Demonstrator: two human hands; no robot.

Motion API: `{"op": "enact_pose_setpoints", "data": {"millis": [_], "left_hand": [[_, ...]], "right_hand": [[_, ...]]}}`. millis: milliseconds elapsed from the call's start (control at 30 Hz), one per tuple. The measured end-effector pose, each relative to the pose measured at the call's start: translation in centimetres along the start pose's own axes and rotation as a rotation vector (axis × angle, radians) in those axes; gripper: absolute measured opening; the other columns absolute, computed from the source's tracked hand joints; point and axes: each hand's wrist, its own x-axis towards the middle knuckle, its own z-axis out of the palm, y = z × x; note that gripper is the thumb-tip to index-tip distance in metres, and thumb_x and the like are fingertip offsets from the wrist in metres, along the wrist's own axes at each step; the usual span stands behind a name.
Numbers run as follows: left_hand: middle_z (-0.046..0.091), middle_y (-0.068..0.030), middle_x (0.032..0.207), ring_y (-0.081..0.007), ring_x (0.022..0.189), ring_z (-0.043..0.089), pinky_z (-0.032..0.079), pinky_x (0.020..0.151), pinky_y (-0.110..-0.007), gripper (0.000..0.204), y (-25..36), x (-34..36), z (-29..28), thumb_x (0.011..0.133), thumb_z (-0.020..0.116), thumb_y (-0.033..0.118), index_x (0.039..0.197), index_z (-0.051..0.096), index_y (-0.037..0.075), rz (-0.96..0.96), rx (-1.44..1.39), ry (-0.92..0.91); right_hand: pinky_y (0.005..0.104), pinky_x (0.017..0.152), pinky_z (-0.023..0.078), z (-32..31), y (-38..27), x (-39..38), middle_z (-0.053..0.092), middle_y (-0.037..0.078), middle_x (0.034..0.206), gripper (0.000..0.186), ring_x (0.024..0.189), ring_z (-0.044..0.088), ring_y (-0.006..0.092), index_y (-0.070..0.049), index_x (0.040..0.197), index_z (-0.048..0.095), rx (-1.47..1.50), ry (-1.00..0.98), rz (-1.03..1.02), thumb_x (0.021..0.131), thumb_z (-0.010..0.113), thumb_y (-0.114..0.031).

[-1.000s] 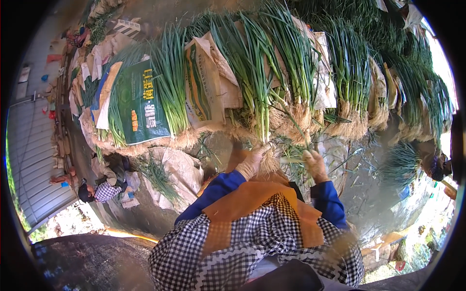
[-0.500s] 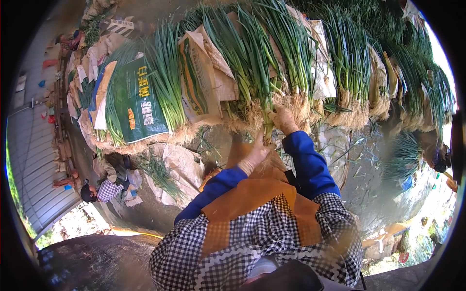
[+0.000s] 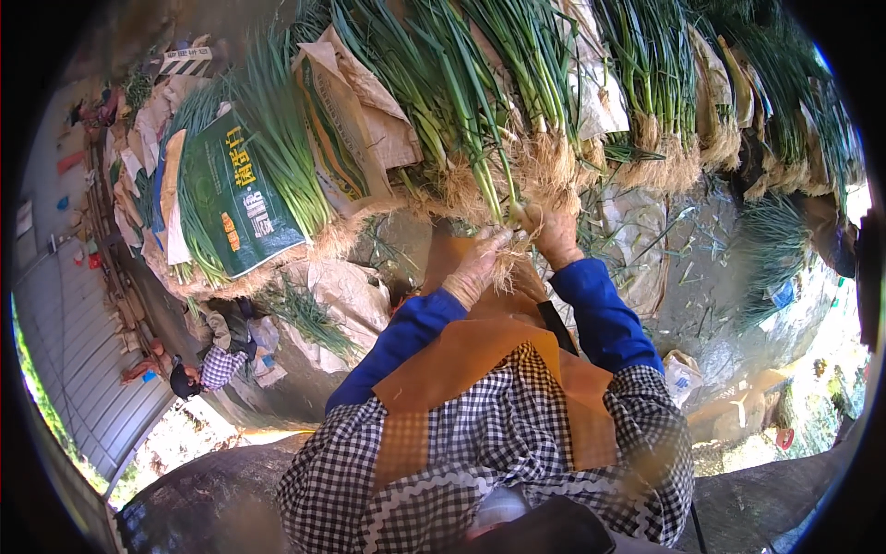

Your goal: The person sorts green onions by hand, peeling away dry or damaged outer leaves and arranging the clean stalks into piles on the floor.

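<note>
A few green onions (image 3: 482, 175) are gripped at their white lower ends by my left hand (image 3: 474, 268), which is closed. Their pale stringy roots (image 3: 505, 268) hang between my two hands. Close by on the right, my right hand (image 3: 556, 236) has its fingers curled and pressed together at the base of the stalks; its grip is partly hidden. The green leaves of the held stalks reach away from me over the bundled green onions (image 3: 535, 78), whose bushy roots (image 3: 551, 166) point toward me.
Brown sacking (image 3: 374, 111) and a green printed sack (image 3: 242, 198) separate the rows of onions. Loose greens (image 3: 309, 319) lie on the ground at left, near another person (image 3: 217, 365). At right, onions (image 3: 773, 242) and leaf scraps lie about.
My hands have drawn slightly toward me with the onions, and their roots now show between the hands. The view has turned a little, shifting the rows upward and left.
</note>
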Motion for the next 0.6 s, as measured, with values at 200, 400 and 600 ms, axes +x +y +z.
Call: {"op": "enact_pose_setpoints", "data": {"millis": [200,400,600], "left_hand": [[0.059,-0.0018,0.087,-0.0109,0.080,0.057,0.047,0.066,-0.023,0.022,0.7,0.4,-1.2,0.083,0.058,0.012,0.104,0.057,0.004,-0.052,0.128,0.082],[0.058,-0.0059,0.102,-0.0140,0.092,0.055,0.046,0.081,-0.025,0.031,-1.8,1.4,-2.6,0.082,0.056,0.003,0.113,0.052,-0.001,0.138,0.247,0.042],[0.058,-0.0098,0.101,-0.0180,0.093,0.054,0.045,0.081,-0.027,0.032,-4.1,0.4,-4.0,0.085,0.053,0.007,0.114,0.047,-0.005,0.394,0.458,-0.051]], "right_hand": [[0.0366,0.054,0.045,-7.4,5.2,-9.4,0.064,0.011,0.071,0.032,0.060,0.060,0.0231,-0.009,0.078,0.065,0.327,-0.681,0.337,0.080,0.057,-0.039],[0.0369,0.067,0.049,-5.1,1.7,-1.6,0.062,0.012,0.086,0.025,0.079,0.061,0.0285,-0.012,0.095,0.058,0.252,-0.204,0.318,0.083,0.057,-0.034],[0.0356,0.072,0.050,-6.6,-6.6,12.1,0.051,0.012,0.113,0.051,0.085,0.059,0.0242,-0.008,0.121,0.044,-0.226,-0.385,-0.121,0.080,0.061,-0.034]]}}
